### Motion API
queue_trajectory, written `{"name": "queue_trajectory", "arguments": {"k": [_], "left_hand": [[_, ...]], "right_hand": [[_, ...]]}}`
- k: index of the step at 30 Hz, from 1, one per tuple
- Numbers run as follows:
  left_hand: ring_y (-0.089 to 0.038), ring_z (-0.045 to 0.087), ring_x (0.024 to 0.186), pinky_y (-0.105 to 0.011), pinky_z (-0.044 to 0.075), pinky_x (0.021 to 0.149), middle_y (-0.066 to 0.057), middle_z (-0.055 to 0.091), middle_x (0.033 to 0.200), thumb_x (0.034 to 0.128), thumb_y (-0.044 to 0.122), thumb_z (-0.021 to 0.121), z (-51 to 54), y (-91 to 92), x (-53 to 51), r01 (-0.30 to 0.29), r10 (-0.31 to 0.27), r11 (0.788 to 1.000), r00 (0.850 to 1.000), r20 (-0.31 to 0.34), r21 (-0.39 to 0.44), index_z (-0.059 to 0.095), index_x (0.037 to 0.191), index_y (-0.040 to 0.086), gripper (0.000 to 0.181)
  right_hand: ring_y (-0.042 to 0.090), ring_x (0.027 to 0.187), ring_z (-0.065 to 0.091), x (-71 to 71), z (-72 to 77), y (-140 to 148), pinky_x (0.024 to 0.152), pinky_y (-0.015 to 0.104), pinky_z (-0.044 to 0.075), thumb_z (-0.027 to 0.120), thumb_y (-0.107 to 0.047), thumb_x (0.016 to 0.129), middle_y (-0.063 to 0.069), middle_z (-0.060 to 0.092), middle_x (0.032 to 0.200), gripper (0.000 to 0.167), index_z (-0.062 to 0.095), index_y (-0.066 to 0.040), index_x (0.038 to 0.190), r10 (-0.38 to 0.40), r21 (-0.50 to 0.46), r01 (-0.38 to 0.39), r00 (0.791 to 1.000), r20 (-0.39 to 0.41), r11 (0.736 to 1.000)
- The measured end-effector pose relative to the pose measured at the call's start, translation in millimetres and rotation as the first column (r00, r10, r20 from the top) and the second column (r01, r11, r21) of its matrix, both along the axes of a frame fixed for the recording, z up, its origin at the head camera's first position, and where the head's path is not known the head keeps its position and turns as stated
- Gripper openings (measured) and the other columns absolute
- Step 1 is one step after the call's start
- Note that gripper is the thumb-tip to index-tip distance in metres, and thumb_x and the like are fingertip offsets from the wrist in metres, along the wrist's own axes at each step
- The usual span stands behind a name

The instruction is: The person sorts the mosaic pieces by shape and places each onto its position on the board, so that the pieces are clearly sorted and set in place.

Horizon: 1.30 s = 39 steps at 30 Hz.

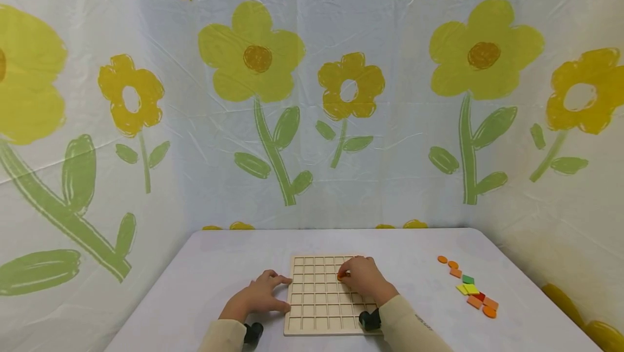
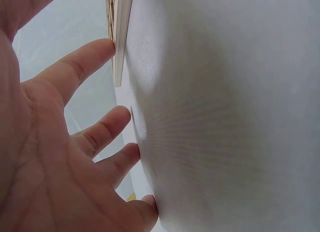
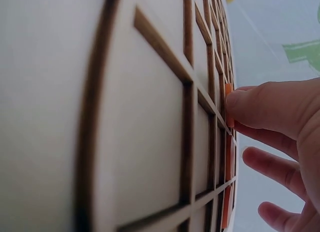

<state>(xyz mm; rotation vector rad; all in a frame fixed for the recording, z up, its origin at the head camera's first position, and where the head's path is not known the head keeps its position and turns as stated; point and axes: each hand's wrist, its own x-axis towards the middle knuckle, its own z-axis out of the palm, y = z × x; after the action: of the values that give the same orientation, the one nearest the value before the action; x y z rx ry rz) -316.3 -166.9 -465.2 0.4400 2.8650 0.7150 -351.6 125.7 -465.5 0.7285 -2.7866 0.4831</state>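
A light wooden grid board point(image 1: 314, 298) lies on the table with its cells facing up. My left hand point(image 1: 260, 295) is at the board's left side with fingers spread. In the left wrist view, one fingertip touches the board's edge point(image 2: 119, 42) and other fingertips rest on the table. Over the board's upper right, my right hand point(image 1: 365, 277) pinches a small orange piece point(image 3: 229, 106) between thumb and finger, at the grid. Two more orange pieces point(image 3: 229, 157) sit in cells beside it in the right wrist view; the hand hides them in the head view.
Right of the board lie loose flat pieces: orange discs point(image 1: 442, 259), orange tiles point(image 1: 474, 301), a green tile point(image 1: 468, 279), yellow tiles point(image 1: 471, 289) and a red tile point(image 1: 480, 296). A flower-printed curtain point(image 1: 312, 178) surrounds the white table point(image 1: 234, 254).
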Motion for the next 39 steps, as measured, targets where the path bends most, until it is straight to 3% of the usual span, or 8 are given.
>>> {"name": "queue_trajectory", "arguments": {"k": [14,19,27,39], "left_hand": [[-0.037,0.046,0.124,-0.072,0.026,0.104,-0.015,0.045,0.133,0.0732,0.046,0.078,3.7,1.0,-1.9,-0.01,0.01,1.0,1.0,0.0,-0.026,0.06,0.131,0.022,0.065],[-0.036,0.046,0.124,-0.072,0.024,0.105,-0.014,0.045,0.133,0.0736,0.046,0.078,3.4,0.3,-2.0,-0.005,0.005,1.0,1.0,0.007,-0.017,0.06,0.131,0.022,0.065],[-0.038,0.044,0.126,-0.074,0.023,0.104,-0.016,0.044,0.135,0.0741,0.046,0.078,1.5,-1.7,-2.6,0.006,-0.005,1.0,1.0,0.01,-0.015,0.059,0.132,0.022,0.065],[-0.039,0.044,0.127,-0.073,0.023,0.104,-0.017,0.044,0.136,0.0731,0.046,0.079,-2.9,-1.2,-2.8,-0.009,0.009,1.0,1.0,0.026,-0.012,0.06,0.131,0.022,0.066]], "right_hand": [[0.019,0.085,0.066,-3.2,2.2,3,0.079,0.048,0.046,0.072,-0.019,0.084,-0.009,0.073,0.084,0.005,0.077,-0.021,0.084,-0.002,-0.003,0.002,1.0,-0.014,1.0],[0.019,0.085,0.064,-1.6,7.6,6,0.078,0.045,0.048,0.071,-0.019,0.085,-0.007,0.072,0.086,0.005,0.076,-0.019,0.086,-0.016,-0.011,0.016,0.999,0.029,1.0],[0.025,0.095,0.066,-0.8,8.6,22,0.088,0.051,0.047,0.072,-0.019,0.085,-0.004,0.073,0.093,0.006,0.075,-0.018,0.09,-0.052,-0.022,0.053,0.997,0.054,0.998],[0.029,0.107,0.062,-1.2,12.4,52,0.097,0.053,0.046,0.073,-0.02,0.084,0.001,0.071,0.106,0.011,0.075,-0.019,0.095,-0.21,-0.038,0.219,0.964,0.165,0.975]]}}
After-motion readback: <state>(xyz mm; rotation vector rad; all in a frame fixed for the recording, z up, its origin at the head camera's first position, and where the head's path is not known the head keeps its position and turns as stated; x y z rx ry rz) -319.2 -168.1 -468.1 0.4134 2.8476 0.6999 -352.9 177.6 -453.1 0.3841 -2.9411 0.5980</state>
